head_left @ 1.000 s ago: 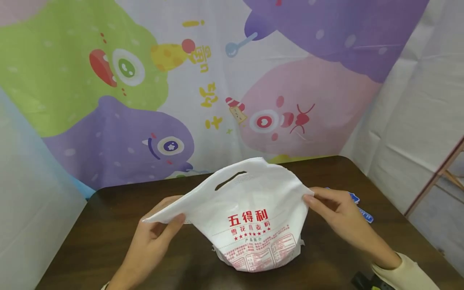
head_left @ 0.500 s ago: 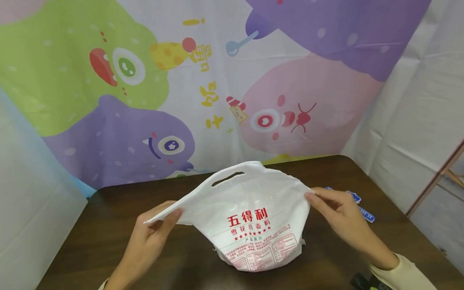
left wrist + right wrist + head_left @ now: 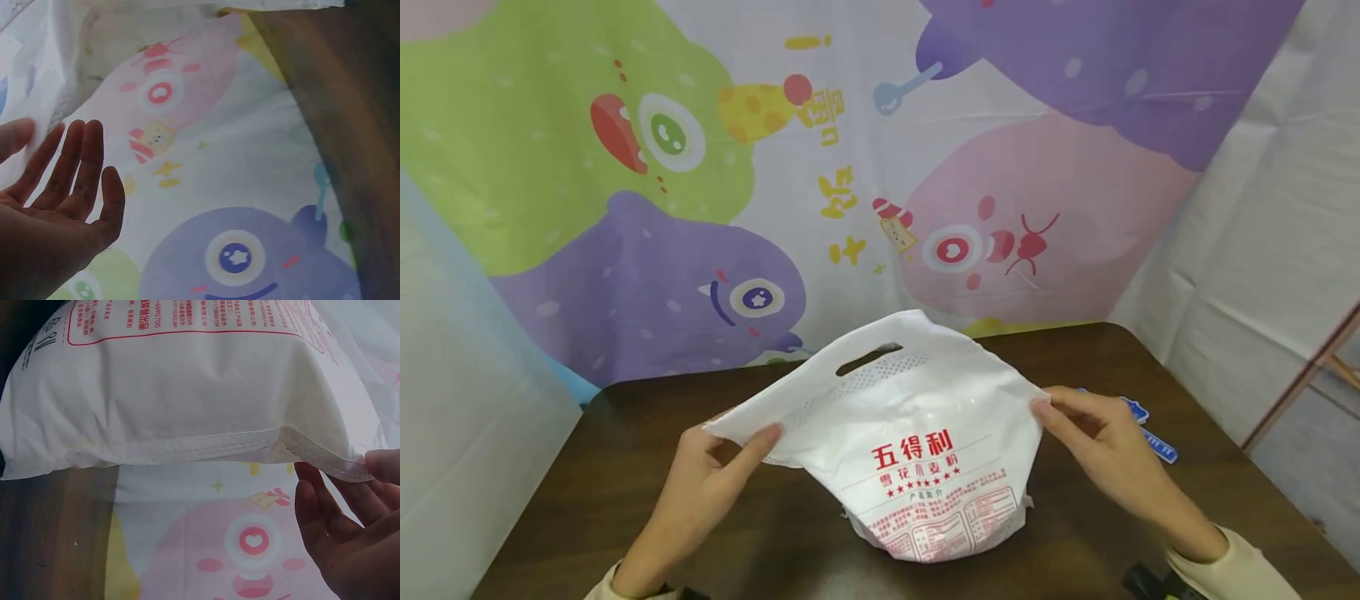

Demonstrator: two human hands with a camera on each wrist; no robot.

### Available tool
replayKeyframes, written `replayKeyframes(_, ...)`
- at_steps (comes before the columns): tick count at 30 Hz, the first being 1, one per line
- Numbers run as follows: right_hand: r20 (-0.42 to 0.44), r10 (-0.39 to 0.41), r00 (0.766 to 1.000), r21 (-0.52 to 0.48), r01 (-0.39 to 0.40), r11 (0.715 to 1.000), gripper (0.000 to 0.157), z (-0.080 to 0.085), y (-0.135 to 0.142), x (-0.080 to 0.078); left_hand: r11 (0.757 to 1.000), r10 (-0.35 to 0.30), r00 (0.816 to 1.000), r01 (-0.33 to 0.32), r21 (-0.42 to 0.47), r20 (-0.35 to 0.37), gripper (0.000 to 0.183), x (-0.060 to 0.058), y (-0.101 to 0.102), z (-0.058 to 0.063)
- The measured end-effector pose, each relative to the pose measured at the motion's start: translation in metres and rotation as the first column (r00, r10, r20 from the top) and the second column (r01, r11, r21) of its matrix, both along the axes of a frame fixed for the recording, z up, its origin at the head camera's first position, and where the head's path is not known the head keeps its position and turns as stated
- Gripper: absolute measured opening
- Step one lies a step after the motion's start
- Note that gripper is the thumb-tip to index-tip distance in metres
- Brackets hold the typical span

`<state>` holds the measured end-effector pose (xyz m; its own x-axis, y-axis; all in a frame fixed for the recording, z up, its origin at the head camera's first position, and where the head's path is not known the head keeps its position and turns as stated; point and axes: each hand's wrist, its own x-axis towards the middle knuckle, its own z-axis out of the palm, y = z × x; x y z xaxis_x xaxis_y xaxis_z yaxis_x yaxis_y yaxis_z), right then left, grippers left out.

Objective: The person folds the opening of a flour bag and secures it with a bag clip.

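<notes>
one white bag (image 3: 925, 475) rests mid-desk (image 3: 587, 508), handle (image 3: 917, 333) toward the far edge. the left hand (image 3: 715, 471) pinches its left corner, the right hand (image 3: 1101, 433) its right, apparently to keep it spread and upright. blue pieces (image 3: 1160, 446) lie near the desk's right edge, seemingly set aside; a backdrop (image 3: 865, 158) hangs beyond the far edge.
</notes>
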<state>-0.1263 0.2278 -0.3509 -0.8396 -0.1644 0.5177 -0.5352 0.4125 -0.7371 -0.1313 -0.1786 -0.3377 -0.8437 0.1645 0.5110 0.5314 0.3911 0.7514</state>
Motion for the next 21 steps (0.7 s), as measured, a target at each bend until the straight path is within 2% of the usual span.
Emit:
replayKeyframes(5,0.016,-0.01,1.0,0.017,0.01,1.0,0.02,0.0,0.001,0.002,0.998,-0.047,0.999,0.047,0.033,0.002,0.034,0.005,0.0,0.02)
replayKeyframes(9,0.025,-0.019,1.0,0.027,0.018,0.999,0.02,-0.001,0.003,0.003,0.995,-0.096,0.993,0.098,0.026,-0.071,0.04,0.009,0.004,0.035)
replayKeyframes(11,0.032,-0.024,0.999,0.032,0.023,0.999,0.02,-0.001,0.004,0.004,0.995,-0.098,0.984,0.096,-0.021,-0.147,0.041,0.01,0.007,0.042)
replayKeyframes(15,0.056,-0.009,0.998,0.024,0.008,1.0,0.017,-0.003,0.005,0.004,0.987,-0.078,0.963,0.039,-0.157,-0.258,0.042,0.011,0.013,0.057)
replayKeyframes(21,0.11,0.056,0.992,-0.023,-0.053,0.998,0.023,-0.006,0.004,0.003,0.948,-0.1,0.938,-0.012,-0.318,-0.332,0.046,0.013,0.022,0.078)
